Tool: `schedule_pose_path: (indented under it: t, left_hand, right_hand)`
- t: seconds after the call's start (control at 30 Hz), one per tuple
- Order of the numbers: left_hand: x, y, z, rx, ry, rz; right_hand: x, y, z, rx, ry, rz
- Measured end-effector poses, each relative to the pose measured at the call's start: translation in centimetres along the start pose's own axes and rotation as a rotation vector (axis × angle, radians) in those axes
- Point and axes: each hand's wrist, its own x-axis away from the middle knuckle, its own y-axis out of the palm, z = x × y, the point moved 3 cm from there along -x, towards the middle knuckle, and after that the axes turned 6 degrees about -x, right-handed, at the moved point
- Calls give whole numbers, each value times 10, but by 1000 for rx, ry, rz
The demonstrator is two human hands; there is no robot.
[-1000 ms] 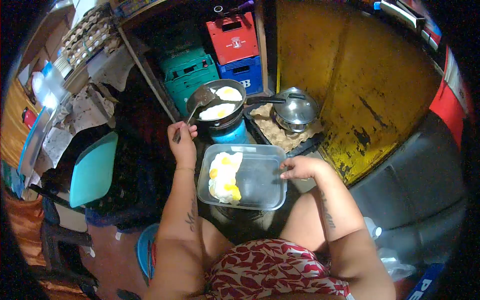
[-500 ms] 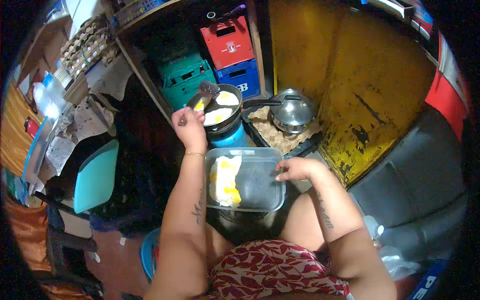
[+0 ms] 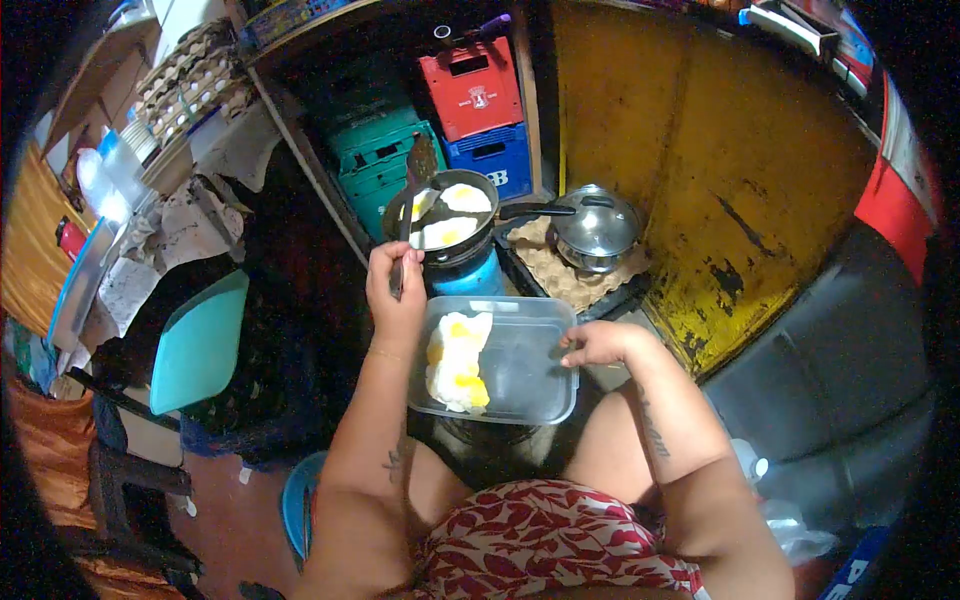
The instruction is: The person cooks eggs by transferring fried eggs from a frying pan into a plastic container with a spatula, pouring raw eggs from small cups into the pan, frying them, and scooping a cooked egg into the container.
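Note:
My left hand (image 3: 396, 287) is closed around the handle of a spatula (image 3: 422, 160), whose dark blade points up and away above the left side of the frying pan (image 3: 492, 192). Three fried eggs (image 3: 463, 198) show in the pan, one partly behind the spatula. Close in front of me is a clear plastic container (image 3: 530, 408), with cooked fried eggs (image 3: 458, 365) piled along its left side. At the container's right rim, the fingers of my right hand (image 3: 600, 344) are bent together and appear to hold the edge.
Under the pan is a blue burner (image 3: 478, 278). A lidded steel pot (image 3: 597, 228) rests on an egg tray (image 3: 530, 250) to the right. Behind stand red (image 3: 470, 90), blue (image 3: 490, 160) and green (image 3: 375, 165) crates. A teal lid (image 3: 200, 345) is at left.
My left hand has drawn back from the pan toward the container, and the spatula has swung more upright. My right hand stays at the rim. The whole view has shifted slightly.

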Motion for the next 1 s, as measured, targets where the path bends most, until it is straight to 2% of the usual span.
schedule_pose_path:
  t: [0.17, 0.2, 0.27, 0.33, 0.5, 0.73, 1.0]
  left_hand:
    - [16, -31, -19, 49, -128, -48]
    - [19, -37, -21, 45, -131, -43]
    - [22, -50, -23, 132, -268, 23]
    - [25, -59, -26, 102, -268, 43]
    - [17, -72, -19, -159, -96, 5]
    - [-10, -73, 7, -234, -73, -86]
    - [-37, -52, 21, -467, 39, -235]
  right_hand:
    - [-6, 6, 4, -2, -21, 4]
    - [-7, 6, 4, -12, -23, 1]
    - [-9, 5, 3, 24, -7, -10]
    - [-11, 5, 2, 61, 12, -15]
    - [-15, 8, 0, 58, 15, -8]
    - [-19, 9, 3, 70, -23, -22]
    - [-12, 4, 5, 62, -37, -20]
